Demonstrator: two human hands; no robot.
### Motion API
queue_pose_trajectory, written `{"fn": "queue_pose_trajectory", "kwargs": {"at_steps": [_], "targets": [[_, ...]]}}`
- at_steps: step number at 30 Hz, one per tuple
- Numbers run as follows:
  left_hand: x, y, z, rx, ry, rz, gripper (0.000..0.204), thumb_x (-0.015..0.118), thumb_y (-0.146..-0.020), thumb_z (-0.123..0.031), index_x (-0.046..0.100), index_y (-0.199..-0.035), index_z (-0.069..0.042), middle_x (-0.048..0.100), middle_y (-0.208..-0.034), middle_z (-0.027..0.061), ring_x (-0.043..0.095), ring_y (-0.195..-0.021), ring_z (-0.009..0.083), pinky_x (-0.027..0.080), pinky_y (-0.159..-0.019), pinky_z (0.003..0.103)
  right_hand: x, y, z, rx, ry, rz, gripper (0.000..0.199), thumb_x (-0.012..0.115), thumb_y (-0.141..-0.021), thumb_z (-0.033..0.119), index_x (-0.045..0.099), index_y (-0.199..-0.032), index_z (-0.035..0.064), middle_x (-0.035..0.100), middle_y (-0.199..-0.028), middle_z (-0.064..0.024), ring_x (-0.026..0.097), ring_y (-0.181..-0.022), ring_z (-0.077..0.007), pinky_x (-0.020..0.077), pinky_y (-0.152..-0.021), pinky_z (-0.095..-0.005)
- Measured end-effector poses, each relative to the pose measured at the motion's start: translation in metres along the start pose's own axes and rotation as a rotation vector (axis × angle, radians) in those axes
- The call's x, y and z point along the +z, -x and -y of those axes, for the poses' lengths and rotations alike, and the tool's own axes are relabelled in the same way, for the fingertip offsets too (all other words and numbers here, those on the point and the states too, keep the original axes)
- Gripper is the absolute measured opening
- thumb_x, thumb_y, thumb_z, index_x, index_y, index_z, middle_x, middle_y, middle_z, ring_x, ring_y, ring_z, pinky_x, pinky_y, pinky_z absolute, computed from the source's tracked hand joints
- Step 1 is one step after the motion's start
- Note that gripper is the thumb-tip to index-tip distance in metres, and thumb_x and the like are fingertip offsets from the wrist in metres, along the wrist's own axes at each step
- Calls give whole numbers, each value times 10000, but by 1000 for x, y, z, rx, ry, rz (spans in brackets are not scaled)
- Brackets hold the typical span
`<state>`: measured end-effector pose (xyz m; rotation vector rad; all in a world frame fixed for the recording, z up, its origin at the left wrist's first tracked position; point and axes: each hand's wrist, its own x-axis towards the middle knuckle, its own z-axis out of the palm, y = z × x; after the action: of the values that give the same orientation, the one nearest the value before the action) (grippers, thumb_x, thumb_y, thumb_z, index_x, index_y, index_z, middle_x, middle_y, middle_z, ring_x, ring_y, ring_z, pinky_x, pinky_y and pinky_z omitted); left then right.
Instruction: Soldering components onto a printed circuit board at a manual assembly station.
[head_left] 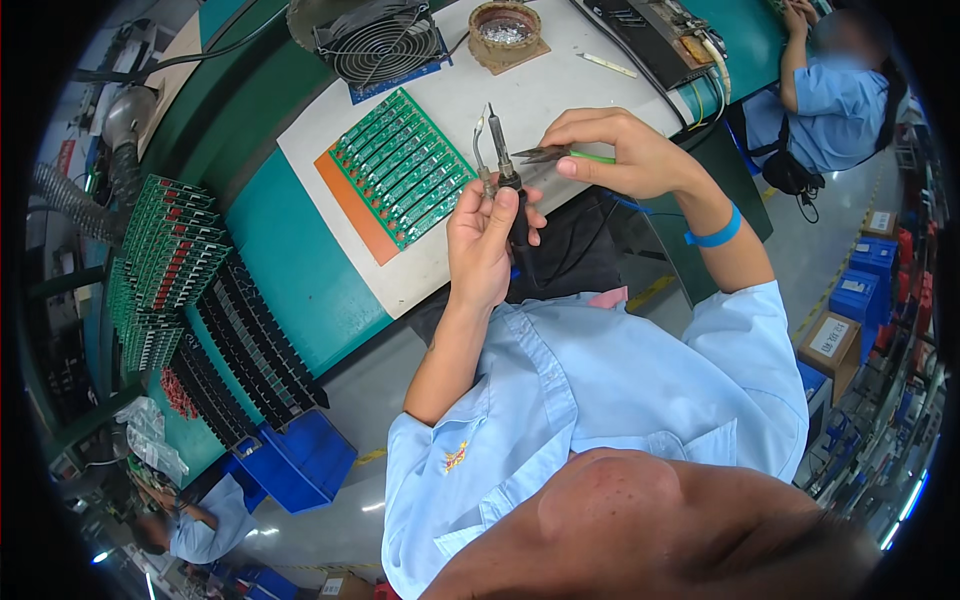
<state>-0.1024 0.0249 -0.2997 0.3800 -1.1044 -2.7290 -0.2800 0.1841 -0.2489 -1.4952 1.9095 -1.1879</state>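
Observation:
My left hand (482, 245) is closed around the black handle of a soldering iron (519, 228), its metal tip pointing up and away from me. A thin bent metal tube (479, 150) runs alongside the iron's barrel. In my right hand (635, 152) are small pliers (546, 154) with green grips, their dark jaws at the iron's metal barrel; whether they touch it I cannot tell. Left of my hands, a panel of green circuit boards (404, 165) lies partly over an orange sheet (357, 212) on the white work surface (330, 122).
Behind the board panel stands a black fan (380, 50), with a round solder pot (505, 32) beside it. A white stick (607, 65) lies near a black device (650, 40) with cables. Stacked boards (175, 260), black racks (255, 340) and a blue bin (300, 462) are left. Two co-workers sit nearby.

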Motion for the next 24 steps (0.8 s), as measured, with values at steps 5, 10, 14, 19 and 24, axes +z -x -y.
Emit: {"fn": "queue_pose_trajectory", "kwargs": {"at_steps": [5,10,14,19,24], "targets": [[0,0,0,6,40,10,253,582,-1036,-186,515,-1226,-33,676,-1004,151,629,-734,177,486,-587,257,3,-2,-1,-75,-8,20,236,705,-894,112,686,-1083,-29,689,-1078,-134,621,-907,-266,499,-831,-371],[-4,1,-5,-71,84,112,279,557,-1048,-229,546,-1222,-12,670,-973,147,601,-690,167,455,-553,251,2,-8,-9,-117,-39,1,233,729,-872,107,704,-1065,-21,691,-1069,-127,619,-914,-263,497,-846,-377],[-5,2,-7,-106,78,170,317,541,-1053,-262,565,-1220,6,666,-950,145,576,-649,161,429,-526,247,2,-15,-13,-180,-159,57,222,742,-861,119,724,-1036,-15,695,-1050,-122,617,-914,-259,495,-845,-377],[-7,1,-8,-162,162,239,330,537,-1054,-267,565,-1226,13,664,-937,142,567,-626,161,419,-512,246,3,-21,-16,-215,-203,80,201,749,-857,124,738,-1007,-9,698,-1051,-118,615,-924,-254,494,-847,-379],[-6,1,-7,-178,175,228,325,540,-1054,-270,569,-1221,8,662,-926,139,564,-615,160,412,-503,246,6,-23,-19,-250,-202,68,196,749,-851,113,739,-999,-15,704,-1020,-118,613,-885,-255,496,-819,-372]]}}
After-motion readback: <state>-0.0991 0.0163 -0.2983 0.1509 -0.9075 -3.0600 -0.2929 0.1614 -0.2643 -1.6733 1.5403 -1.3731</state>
